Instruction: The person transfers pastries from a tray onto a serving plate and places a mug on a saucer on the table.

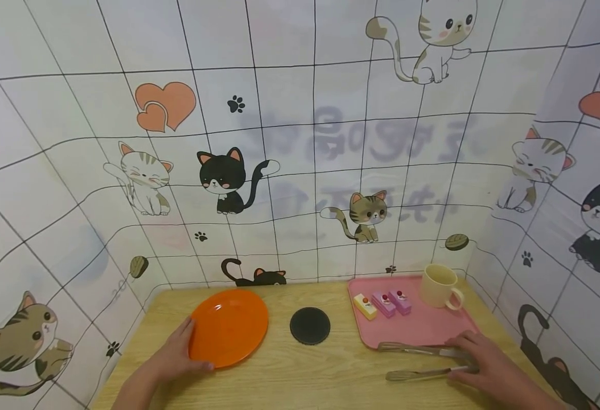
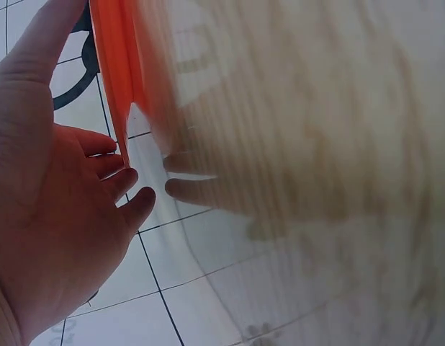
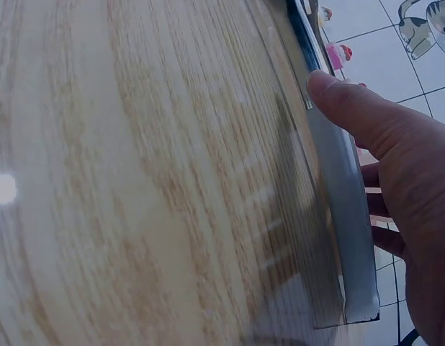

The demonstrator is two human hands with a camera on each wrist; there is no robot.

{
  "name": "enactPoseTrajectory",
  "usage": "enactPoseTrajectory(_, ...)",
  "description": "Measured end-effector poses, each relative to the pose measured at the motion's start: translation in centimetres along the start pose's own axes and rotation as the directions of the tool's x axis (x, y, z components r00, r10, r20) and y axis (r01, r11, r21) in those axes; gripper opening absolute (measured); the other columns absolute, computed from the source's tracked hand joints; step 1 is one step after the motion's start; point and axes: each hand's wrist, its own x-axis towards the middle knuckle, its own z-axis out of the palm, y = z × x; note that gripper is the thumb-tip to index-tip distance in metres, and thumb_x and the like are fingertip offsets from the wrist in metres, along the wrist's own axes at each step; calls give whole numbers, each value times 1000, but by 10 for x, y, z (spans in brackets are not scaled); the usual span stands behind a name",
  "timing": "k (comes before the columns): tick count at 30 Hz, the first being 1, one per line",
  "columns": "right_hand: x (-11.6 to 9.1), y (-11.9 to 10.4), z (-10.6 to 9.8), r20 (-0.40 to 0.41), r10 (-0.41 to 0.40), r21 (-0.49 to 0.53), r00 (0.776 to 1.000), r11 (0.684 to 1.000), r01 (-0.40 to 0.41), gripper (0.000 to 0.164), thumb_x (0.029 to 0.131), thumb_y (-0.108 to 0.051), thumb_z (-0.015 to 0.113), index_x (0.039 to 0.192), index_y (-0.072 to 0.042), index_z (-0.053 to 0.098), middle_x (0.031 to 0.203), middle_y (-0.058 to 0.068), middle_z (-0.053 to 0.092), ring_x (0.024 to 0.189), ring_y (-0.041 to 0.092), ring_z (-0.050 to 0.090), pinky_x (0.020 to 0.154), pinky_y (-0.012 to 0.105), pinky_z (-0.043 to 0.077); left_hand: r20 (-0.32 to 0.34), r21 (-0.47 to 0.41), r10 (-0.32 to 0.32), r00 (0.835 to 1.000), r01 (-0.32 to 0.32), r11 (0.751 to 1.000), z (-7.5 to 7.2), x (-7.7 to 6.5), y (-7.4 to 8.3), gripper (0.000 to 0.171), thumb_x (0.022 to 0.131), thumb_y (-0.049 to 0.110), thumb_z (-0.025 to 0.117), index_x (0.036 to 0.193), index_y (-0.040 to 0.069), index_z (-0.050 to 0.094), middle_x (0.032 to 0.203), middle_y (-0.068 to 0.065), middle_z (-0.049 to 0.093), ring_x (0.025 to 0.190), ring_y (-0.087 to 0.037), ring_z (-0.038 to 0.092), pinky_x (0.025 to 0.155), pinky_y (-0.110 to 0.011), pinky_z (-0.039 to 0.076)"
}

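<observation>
Fingers point(image 2: 140, 209) loosely spread, our left hand point(image 1: 173, 354) touches the orange plate point(image 1: 228, 327), fingertips near its 9 o'clock rim and thumb between 6 and 7. To steady it well, we should keep that touch light, since a hard push might slide or tip it. At the plate's 3 o'clock, well apart, lies a black coaster point(image 1: 310, 326), which we would keep our sleeves and tools off.

Further right sits the pink tray point(image 1: 412, 330), with three cakes point(image 1: 384, 306) at its 10 o'clock. Along its 6 o'clock rim lie the tongs point(image 1: 423, 373), arms apart, tips toward 9; whether the far arm touches the rim we cannot tell. Any turn toward the cakes calls for lifting the tips clear first, then an even, gentle squeeze. The mug point(image 1: 438, 287) stands at the tray's 1 o'clock, so we should mind our knuckles. Our right hand point(image 1: 489, 364) grips the tongs by their joined end, thumb on the near arm.
</observation>
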Motion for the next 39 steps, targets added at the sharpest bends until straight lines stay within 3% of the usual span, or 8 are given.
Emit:
enactPoseTrajectory(9, -2, 5, 2, 44, 17, 22, 999, 1000, -18, 59, 84, -67, 87, 126, -29, 74, 121, -13, 63, 105, 8, 61, 88, 45, 61, 20, 15, -23, 1000, 22, 1000, 5, 3, -4, 142, 77, 60, 97, 170, -13, 18, 178, -37, 8, 161, -62, 18, 125, -77, 27)
enactPoseTrajectory(18, -3, 9, 5, 100, 103, 73, 990, 991, -111, 62, 83, -67, 87, 131, -28, 77, 122, -12, 66, 109, 13, 61, 95, 55, 58, 13, 18, -8, 1000, 8, 1000, 6, 2, -5, 140, 79, 60, 95, 169, -14, 17, 178, -37, 7, 161, -62, 16, 126, -76, 26)
enactPoseTrajectory(24, -6, 15, 6, 78, 94, 127, 992, 986, -104, 60, 84, -58, 91, 133, -24, 80, 116, -11, 63, 101, 4, 54, 87, 35, 56, 9, 19, 8, 1000, -8, 1000, 5, 0, -3, 140, 80, 59, 95, 169, -15, 17, 178, -38, 7, 161, -62, 15, 126, -76, 26)
enactPoseTrajectory(27, -6, 18, 8, 40, 56, 160, 998, 985, -62, 56, 84, -51, 93, 130, -22, 81, 111, -12, 60, 97, 1, 51, 82, 28, 53, 7, 17, 13, 1000, -13, 1000, 4, -1, -3, 139, 80, 57, 95, 169, -16, 17, 178, -38, 6, 161, -62, 15, 126, -75, 26)
enactPoseTrajectory(32, -5, 23, 14, -60, -37, 183, 998, 982, 48, 49, 80, -37, 99, 121, -17, 82, 105, -16, 60, 92, 0, 50, 76, 26, 50, 7, 18, 15, 1000, -15, 1000, 3, -1, -2, 137, 81, 56, 96, 168, -16, 18, 177, -38, 7, 161, -62, 16, 126, -75, 26)
enactPoseTrajectory(39, -3, 23, 13, -30, -11, 211, 999, 977, 17, 43, 81, -39, 99, 115, -18, 82, 104, -17, 61, 94, -2, 53, 81, 26, 53, 12, 20, 9, 1000, -9, 1000, 0, 0, 0, 137, 81, 56, 96, 168, -16, 18, 177, -39, 9, 161, -62, 17, 126, -75, 26)
